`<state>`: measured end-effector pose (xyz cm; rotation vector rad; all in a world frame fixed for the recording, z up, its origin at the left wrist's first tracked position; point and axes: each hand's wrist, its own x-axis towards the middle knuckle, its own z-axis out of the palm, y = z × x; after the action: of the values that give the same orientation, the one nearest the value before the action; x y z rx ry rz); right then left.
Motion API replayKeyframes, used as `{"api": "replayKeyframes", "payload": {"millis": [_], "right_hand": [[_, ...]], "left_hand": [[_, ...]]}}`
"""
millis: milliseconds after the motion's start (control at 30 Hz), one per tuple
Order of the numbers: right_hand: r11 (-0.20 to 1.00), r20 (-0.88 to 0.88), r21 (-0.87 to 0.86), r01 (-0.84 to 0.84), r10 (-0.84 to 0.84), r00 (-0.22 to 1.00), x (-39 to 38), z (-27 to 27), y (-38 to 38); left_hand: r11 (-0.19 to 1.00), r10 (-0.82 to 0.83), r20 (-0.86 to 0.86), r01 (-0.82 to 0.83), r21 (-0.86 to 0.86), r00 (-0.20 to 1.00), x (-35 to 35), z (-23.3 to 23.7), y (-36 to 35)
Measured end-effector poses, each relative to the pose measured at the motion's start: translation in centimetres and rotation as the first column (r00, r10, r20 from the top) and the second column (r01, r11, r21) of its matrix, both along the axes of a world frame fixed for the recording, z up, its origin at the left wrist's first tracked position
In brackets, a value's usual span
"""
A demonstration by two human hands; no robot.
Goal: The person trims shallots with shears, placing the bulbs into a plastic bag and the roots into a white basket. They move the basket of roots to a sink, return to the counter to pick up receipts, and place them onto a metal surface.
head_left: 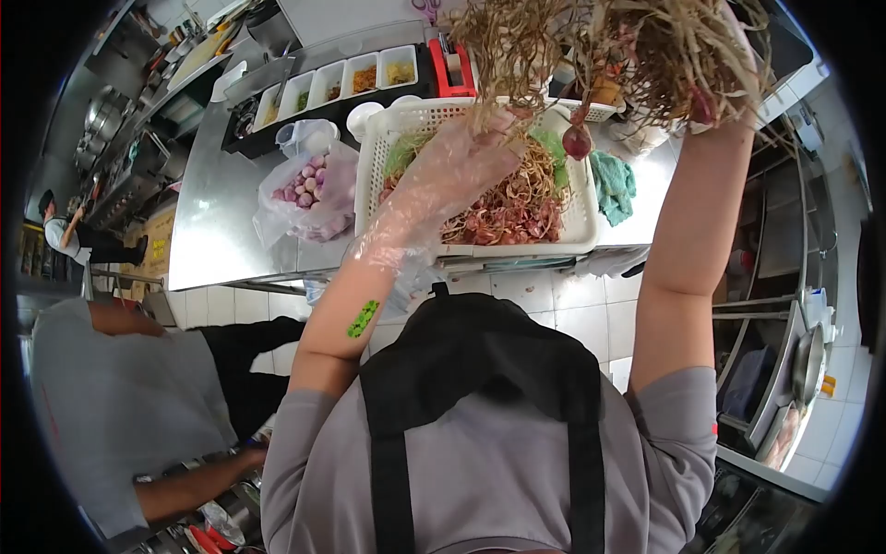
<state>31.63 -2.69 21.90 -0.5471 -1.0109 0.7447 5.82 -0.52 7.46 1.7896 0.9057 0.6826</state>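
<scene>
My left hand (475, 152), in a clear plastic glove, is over a white basket (583, 208), its fingers apart beside hanging dry stalks. The basket holds small reddish shallots with dry roots and stalks (512, 208), plus some green netting. At the top right a large bunch of dried stalks (646, 55) hangs from my raised right hand, whose fingers are mostly hidden by the stalks. A red shallot (577, 142) dangles from the bunch, and another (703, 106) is near my right wrist.
A plastic bag of purple shallots (309, 185) lies left of the basket. Behind it is a tray of ingredient containers (332, 85). A green cloth (614, 185) lies to the right. One person (129, 397) is close on my left; another (69, 235) is farther back.
</scene>
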Motion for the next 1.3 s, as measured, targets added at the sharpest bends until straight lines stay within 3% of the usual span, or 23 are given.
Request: {"api": "replayKeyframes", "payload": {"millis": [67,200,233,267,300,333,433,467,533,567,633,667,733,867,933,967,1033,1067,1100,1167,1200,1233,1300], "right_hand": [[0.999,-0.042,-0.002,-0.036,0.036,0.998,-0.2,-2.0,0.4],[0.977,-0.107,0.063,-0.201,0.207,0.972,-0.8,-7.5,0.8],[0.798,0.117,0.308,-0.518,0.509,0.853,-0.6,-9.5,2.0],[0.988,-0.192,-0.041,-0.147,0.136,0.972,-2.6,-10.1,0.1],[0.982,-0.314,-0.174,-0.067,0.009,0.949,-3.8,-10.9,0.7],[0.979,-0.357,-0.191,-0.067,-0.005,0.934,-4.1,-11.5,1.8],[0.972,-0.425,-0.198,-0.126,0.031,0.905,-5.3,-13.1,3.7],[0.969,-0.437,-0.202,-0.143,0.041,0.899,-5.6,-13.5,4.1],[0.963,-0.45,-0.209,-0.173,0.062,0.891,-6.2,-13.9,4.7],[0.959,-0.454,-0.214,-0.187,0.071,0.888,-6.4,-14.2,4.7],[0.954,-0.463,-0.219,-0.206,0.084,0.882,-6.8,-14.6,4.9],[0.953,-0.467,-0.219,-0.211,0.088,0.88,-6.9,-14.7,4.9],[0.95,-0.47,-0.216,-0.224,0.1,0.877,-6.9,-14.7,4.9],[0.948,-0.481,-0.205,-0.242,0.118,0.869,-7.3,-14.7,5.4],[0.947,-0.489,-0.203,-0.249,0.122,0.864,-7.8,-15.0,5.9],[0.946,-0.49,-0.203,-0.254,0.126,0.862,-8.1,-15.0,6.3],[0.944,-0.492,-0.199,-0.263,0.136,0.86,-8.7,-14.9,6.6],[0.943,-0.491,-0.197,-0.268,0.141,0.86,-9.0,-14.8,6.7],[0.942,-0.489,-0.203,-0.268,0.139,0.861,-9.2,-15.0,6.5],[0.941,-0.485,-0.205,-0.268,0.14,0.863,-9.2,-14.8,6.8],[0.942,-0.484,-0.204,-0.268,0.141,0.864,-9.2,-14.8,6.8],[0.941,-0.481,-0.207,-0.268,0.141,0.866,-9.2,-15.1,6.7],[0.938,-0.475,-0.213,-0.272,0.144,0.868,-9.2,-15.5,6.6]], "left_hand": [[0.931,-0.085,0.447,0.231,-0.283,0.891,1.2,2.5,-1.1],[0.919,-0.151,0.57,0.327,-0.22,0.808,3.1,2.2,-2.3],[0.964,-0.152,0.396,0.225,-0.144,0.906,3.2,2.5,-2.5],[0.99,-0.122,0.209,0.135,-0.046,0.97,3.2,2.8,-2.6],[0.996,-0.064,0.019,0.063,0.069,0.998,3.3,2.9,-2.7],[0.84,-0.095,0.031,0.064,0.538,0.995,4.4,-2.6,-0.5],[0.933,-0.149,0.007,0.138,0.332,0.989,4.5,-3.1,0.9],[0.932,-0.148,0.007,0.137,0.336,0.989,4.4,-3.4,0.8],[0.813,-0.066,0.002,0.053,0.581,0.998,3.8,-4.4,0.2],[0.813,-0.062,0.001,0.049,0.58,0.998,3.7,-5.0,0.3],[0.968,-0.106,0.049,0.092,0.234,0.993,3.4,-4.9,0.2],[0.967,-0.107,0.048,0.093,0.236,0.993,3.0,-4.8,0.2],[0.962,0.001,-0.426,0.115,0.247,0.905,1.4,-1.4,-1.1],[0.977,0.026,-0.277,0.035,0.213,0.96,-0.1,-4.2,-0.6],[0.85,0.045,-0.477,0.217,0.48,0.878,-0.8,-5.1,0.0],[0.854,0.046,-0.473,0.211,0.476,0.88,-1.0,-6.3,0.3],[0.907,-0.052,-0.204,0.132,0.4,0.978,-1.3,-6.4,1.0],[0.958,0.011,-0.221,0.054,0.283,0.975,-0.9,-6.6,1.2],[0.958,0.011,-0.222,0.053,0.281,0.975,-1.2,-5.5,0.6],[0.985,0.146,-0.089,-0.153,-0.078,0.985,-1.8,-4.0,0.1],[0.984,0.127,0.178,-0.146,0.098,0.976,-2.4,-6.8,1.3],[0.984,0.129,0.182,-0.149,0.101,0.975,-3.1,-6.6,2.0],[0.9,0.245,0.197,-0.147,-0.41,0.949,-3.9,-6.3,3.3]]}}
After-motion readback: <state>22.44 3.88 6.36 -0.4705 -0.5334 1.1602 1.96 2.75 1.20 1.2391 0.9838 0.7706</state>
